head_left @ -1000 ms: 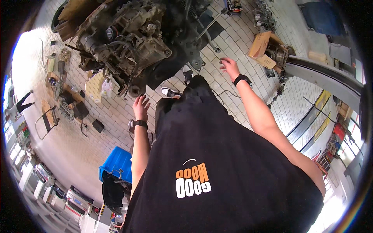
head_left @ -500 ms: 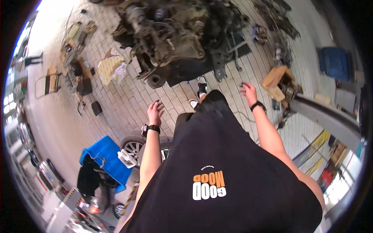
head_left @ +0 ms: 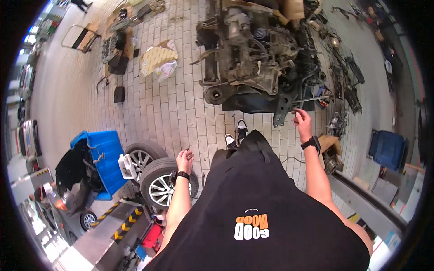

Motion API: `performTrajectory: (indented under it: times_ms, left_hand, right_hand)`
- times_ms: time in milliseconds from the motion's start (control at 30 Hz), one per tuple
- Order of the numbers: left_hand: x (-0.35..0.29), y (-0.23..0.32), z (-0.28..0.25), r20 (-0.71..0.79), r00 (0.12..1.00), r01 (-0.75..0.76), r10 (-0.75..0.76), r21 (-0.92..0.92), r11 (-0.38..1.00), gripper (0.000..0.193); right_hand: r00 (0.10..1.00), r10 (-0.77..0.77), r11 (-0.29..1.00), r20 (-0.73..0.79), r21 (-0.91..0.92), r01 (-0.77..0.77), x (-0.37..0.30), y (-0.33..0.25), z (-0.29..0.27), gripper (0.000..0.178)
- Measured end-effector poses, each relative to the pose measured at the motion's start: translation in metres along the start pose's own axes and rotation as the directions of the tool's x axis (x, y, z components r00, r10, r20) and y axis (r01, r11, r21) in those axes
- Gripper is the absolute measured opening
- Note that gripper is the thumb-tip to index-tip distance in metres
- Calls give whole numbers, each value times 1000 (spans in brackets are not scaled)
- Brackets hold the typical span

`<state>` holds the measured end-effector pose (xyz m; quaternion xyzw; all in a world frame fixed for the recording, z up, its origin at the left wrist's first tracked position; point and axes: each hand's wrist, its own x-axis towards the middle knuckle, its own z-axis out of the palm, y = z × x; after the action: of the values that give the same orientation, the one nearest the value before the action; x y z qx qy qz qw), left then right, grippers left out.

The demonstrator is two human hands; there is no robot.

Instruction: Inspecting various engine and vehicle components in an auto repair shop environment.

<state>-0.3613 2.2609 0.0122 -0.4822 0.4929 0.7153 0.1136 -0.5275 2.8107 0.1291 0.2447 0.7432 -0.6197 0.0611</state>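
Observation:
My left hand [head_left: 185,161] hangs over the brick floor with its fingers loosely apart and nothing in it. Just beyond its wrist lies a car wheel [head_left: 168,183] with a silver rim. My right hand [head_left: 303,123] is held out ahead, fingers slightly bent and apart, with no object visible in it. It is nearest to a dark metal bracket [head_left: 281,110] that juts from the near side of a dirty car engine [head_left: 257,63]; whether the fingertips touch anything there I cannot tell. The engine rests low on a black base [head_left: 248,106], beyond my shoes.
A second wheel [head_left: 143,156], a white jug [head_left: 126,167] and a blue bin [head_left: 106,158] stand at the left. Cardboard and plastic [head_left: 159,59] lie farther off. At right are loose metal parts [head_left: 348,81], an open carton [head_left: 332,145] and a grey lift post [head_left: 366,198].
The view has turned, and the engine now sits farther right in it. My right hand is now close to the engine's bracket instead of beside the carton. Both hands stay without an object.

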Motion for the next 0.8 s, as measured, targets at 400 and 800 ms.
performTrajectory:
  times_ms: [400,800]
  left_hand:
    - [-17,5,-108,-193,979,43,-58,-80,996,26]
    - [71,92,-265,-151,984,84,-91,-56,995,25]
  right_hand:
    - [960,-200,976,197,-50,214,58,-100,150,25]
    - [978,-177,977,108,-99,188,-15,-99,285,23]
